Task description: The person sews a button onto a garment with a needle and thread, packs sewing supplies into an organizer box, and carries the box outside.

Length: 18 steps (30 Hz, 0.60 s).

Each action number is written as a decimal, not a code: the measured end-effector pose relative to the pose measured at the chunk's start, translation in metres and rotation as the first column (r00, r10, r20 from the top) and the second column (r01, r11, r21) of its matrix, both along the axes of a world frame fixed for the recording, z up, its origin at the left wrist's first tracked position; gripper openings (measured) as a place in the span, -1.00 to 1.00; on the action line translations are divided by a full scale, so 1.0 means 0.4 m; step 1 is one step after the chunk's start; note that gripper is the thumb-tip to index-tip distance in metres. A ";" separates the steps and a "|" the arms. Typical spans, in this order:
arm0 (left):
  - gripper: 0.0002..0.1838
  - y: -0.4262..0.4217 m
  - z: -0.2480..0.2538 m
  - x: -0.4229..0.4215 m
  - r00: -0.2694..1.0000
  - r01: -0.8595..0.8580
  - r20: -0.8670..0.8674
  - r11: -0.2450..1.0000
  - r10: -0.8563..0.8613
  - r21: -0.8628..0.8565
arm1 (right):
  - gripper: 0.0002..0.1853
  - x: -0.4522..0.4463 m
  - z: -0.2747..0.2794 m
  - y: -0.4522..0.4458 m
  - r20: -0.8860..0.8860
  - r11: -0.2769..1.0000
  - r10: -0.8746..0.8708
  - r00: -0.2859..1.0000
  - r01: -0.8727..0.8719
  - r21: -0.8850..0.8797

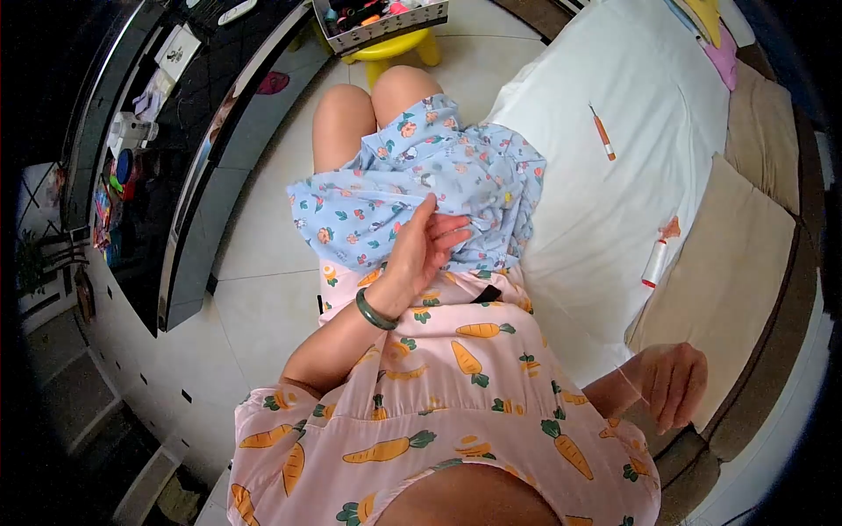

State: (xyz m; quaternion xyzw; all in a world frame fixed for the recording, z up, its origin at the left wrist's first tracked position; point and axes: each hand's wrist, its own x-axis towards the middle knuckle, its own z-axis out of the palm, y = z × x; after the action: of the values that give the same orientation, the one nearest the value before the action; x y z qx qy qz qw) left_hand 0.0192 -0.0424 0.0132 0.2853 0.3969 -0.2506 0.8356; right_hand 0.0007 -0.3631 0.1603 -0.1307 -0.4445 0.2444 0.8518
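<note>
Nearest the camera hung our pink dress (pixel 491 390). Flowered cloth (pixel 456 175) lay across our lap (pixel 342 145), reaching the left edge of the white sheet (pixel 605 215). We judged it light, soft and quick to crease, best pinched at a fold near its edge. Our left hand (pixel 425 250) was loosely curled against it; we couldn't tell whether it gripped. Our right hand (pixel 674 386) was closed on faint thread (pixel 629 383); whatever else it held was hidden. The box (pixel 386 33) was cut off above.
</note>
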 end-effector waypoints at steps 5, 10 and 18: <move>-0.75 0.002 -0.016 -0.014 0.998 -0.019 0.067 0.997 0.015 0.074 | -0.89 -0.014 -0.023 -0.033 0.015 0.992 0.067 0.998 -0.065 -0.105; -0.86 0.003 0.008 -0.018 0.967 -0.064 0.251 0.930 -0.031 0.361 | -0.88 -0.045 -0.085 -0.075 -0.062 0.758 -0.278 0.959 0.179 -0.627; -0.88 0.086 -0.012 0.030 0.883 -0.313 0.459 0.851 0.097 0.422 | -0.80 0.160 -0.361 0.182 0.389 -0.171 -0.526 0.756 0.354 -0.919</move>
State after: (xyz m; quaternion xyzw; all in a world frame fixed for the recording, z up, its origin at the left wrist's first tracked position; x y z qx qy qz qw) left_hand 0.0312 -0.0080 0.0085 0.4875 0.2856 0.0175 0.8249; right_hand 0.0647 -0.2903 0.0160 -0.8036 -0.0192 0.1762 0.5682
